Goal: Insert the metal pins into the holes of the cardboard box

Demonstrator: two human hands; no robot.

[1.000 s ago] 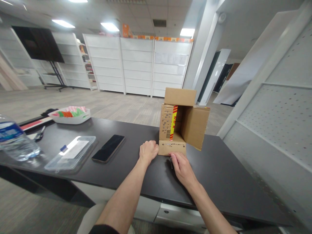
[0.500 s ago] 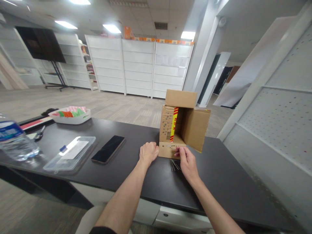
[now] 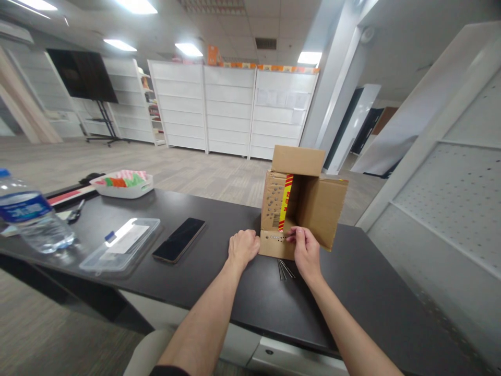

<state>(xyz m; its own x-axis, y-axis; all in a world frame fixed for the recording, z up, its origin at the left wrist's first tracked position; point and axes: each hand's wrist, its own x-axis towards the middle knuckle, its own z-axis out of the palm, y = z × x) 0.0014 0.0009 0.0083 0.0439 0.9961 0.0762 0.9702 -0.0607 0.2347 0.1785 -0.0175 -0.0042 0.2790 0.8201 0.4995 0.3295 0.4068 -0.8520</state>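
Cardboard box (image 3: pixel 303 206) lies on its side on the black table (image 3: pixel 352 292), left hand (image 3: pixel 242 248) fisted against its front flap, right hand (image 3: pixel 305 250) pinching something small at the flap's holes, loose pins (image 3: pixel 285 269) just before the box; step looks like pin insertion, needing fine alignment.

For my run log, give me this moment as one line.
left hand: fist against cardboard box | right hand: fingertips pinched at perforated front flap | thin metal pins: on black table

Bright, even light from ceiling panels (image 3: pixel 188 49); sharp centre, wide-angle bending at edges.
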